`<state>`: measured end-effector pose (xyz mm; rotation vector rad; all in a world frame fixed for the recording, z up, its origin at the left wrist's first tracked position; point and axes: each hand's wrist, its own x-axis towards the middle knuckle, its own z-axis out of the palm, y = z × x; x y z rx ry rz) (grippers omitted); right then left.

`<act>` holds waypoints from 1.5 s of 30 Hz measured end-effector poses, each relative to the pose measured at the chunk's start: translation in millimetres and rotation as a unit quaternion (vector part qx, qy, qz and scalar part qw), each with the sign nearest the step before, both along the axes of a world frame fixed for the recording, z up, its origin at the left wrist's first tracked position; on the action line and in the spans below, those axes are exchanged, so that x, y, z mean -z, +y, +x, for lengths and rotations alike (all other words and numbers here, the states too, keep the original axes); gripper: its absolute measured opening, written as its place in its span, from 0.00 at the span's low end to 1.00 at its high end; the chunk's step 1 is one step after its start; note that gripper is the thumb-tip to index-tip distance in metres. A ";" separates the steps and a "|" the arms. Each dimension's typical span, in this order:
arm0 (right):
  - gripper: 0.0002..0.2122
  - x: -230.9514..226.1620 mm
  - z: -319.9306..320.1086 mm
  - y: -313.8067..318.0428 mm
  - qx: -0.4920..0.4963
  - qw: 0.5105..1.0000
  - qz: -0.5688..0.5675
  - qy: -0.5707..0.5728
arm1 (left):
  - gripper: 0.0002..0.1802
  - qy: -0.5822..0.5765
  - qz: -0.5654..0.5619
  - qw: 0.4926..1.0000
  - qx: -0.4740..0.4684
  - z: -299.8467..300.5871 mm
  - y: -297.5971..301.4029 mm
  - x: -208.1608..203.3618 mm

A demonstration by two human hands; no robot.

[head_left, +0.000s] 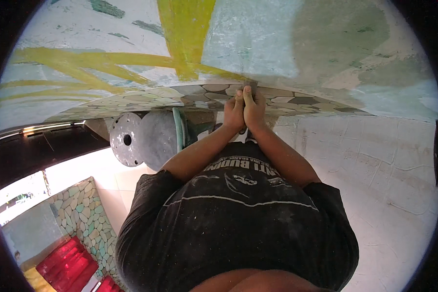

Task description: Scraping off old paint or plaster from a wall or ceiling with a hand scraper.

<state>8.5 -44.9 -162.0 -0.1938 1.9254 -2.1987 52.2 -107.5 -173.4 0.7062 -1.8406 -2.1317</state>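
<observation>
My left hand [233, 113] and my right hand [254, 109] are pressed together in front of me, thumbs side by side and pointing at the wall. Both are closed around a scraper [251, 83]. Its flat grey end shows past the thumbs, and most of the rest is hidden by my hands. That end meets the painted wall [258, 48] near the edge where a strip of stone mosaic [297, 100] begins. Pale patches and broad yellow bands cover the wall.
Left of my forearms stand grey round pots or buckets [155, 138], one with holes in its base, and a green rim [178, 129]. A pebble-covered ledge [78, 209] and red cloth [68, 265] lie lower left. White tiled floor [365, 170] spreads to the right.
</observation>
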 end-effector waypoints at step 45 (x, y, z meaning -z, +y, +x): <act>0.21 -62.7 -20.5 25.0 0.017 0.996 -0.033 0.082 | 0.25 0.103 -0.066 0.985 0.120 -14.1 9.3 -61.9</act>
